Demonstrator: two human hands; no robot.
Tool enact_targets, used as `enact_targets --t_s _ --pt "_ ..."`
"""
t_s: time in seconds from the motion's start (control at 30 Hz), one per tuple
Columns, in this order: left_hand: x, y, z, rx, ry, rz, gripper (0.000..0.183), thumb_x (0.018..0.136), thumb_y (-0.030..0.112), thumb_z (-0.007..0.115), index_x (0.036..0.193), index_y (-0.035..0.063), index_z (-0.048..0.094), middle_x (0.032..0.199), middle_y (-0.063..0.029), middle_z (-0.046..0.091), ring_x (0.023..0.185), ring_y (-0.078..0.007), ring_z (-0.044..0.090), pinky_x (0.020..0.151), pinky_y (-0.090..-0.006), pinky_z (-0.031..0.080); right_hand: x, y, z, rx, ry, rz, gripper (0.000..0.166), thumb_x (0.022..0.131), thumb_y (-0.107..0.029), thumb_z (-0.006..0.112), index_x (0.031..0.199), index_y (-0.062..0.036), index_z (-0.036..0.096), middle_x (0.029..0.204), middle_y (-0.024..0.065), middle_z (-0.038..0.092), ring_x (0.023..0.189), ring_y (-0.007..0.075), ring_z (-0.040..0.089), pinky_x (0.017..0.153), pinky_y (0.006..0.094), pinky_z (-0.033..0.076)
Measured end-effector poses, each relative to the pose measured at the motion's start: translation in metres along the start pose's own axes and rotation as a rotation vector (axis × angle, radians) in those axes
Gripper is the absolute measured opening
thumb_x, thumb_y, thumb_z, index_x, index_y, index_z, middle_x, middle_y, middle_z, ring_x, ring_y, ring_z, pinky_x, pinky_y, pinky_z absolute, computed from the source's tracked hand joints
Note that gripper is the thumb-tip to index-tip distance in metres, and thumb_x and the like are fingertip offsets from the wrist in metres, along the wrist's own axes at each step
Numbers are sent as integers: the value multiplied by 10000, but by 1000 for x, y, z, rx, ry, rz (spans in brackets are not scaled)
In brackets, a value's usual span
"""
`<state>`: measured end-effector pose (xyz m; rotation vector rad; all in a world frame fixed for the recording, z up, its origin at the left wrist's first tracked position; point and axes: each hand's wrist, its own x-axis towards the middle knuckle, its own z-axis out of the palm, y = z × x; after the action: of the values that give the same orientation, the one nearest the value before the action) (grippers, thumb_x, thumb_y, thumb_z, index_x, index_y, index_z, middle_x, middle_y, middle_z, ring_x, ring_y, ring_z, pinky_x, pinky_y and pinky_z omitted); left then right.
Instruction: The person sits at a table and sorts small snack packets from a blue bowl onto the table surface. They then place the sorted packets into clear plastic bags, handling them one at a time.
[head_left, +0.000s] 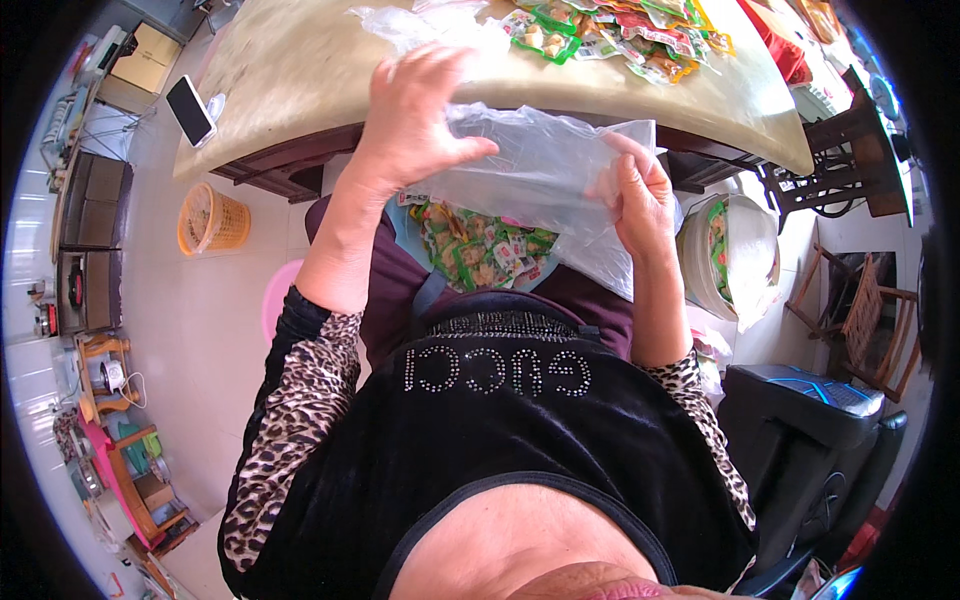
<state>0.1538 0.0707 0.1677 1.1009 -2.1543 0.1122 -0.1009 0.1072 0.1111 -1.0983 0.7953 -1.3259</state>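
My right hand pinches one end of a clear plastic bag, and some of its fingers show through the film. The bag stretches leftward above my lap. At its left end is my left hand, raised with thumb and fingers spread and slightly blurred; nothing shows in its grasp. Below the bag, a light blue basin on my lap holds many small sealed food packets. The bag covers part of the basin. More plastic film lies on the table beyond my left hand.
A pile of packets lies on the table, near its far side. A phone stands at the left edge. An orange basket and a pink basin are left; a white bucket with packets is right, near a black chair.
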Motion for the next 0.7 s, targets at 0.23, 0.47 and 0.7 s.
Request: enact_targets --t_s 0.23,0.47,0.7 --pt "1 -30 -1 -755 -214 -335 53 779 15 573 825 33 590 736 13 577 681 -65 548 631 -210 455 2 -16 -15 -177 122 -112 199 904 -207 518 960 -60 640 554 -84 416 465 3 356 442 180 349" --pt "-14 -71 -5 -1065 99 -676 106 832 80 552 930 44 572 797 -29 604 726 -101 587 677 -231 487 2 -23 -28 -94 178 -53 188 904 -208 515 959 -64 623 565 -77 433 468 11 373 453 188 396" --pt "-18 -15 33 -802 -89 -675 646 627 423 787 956 -58 508 777 -37 589 704 -102 549 632 -258 466 2 -22 -24 -91 223 -100 211 901 -219 524 958 -43 626 531 -73 409 454 10 335 453 193 371"
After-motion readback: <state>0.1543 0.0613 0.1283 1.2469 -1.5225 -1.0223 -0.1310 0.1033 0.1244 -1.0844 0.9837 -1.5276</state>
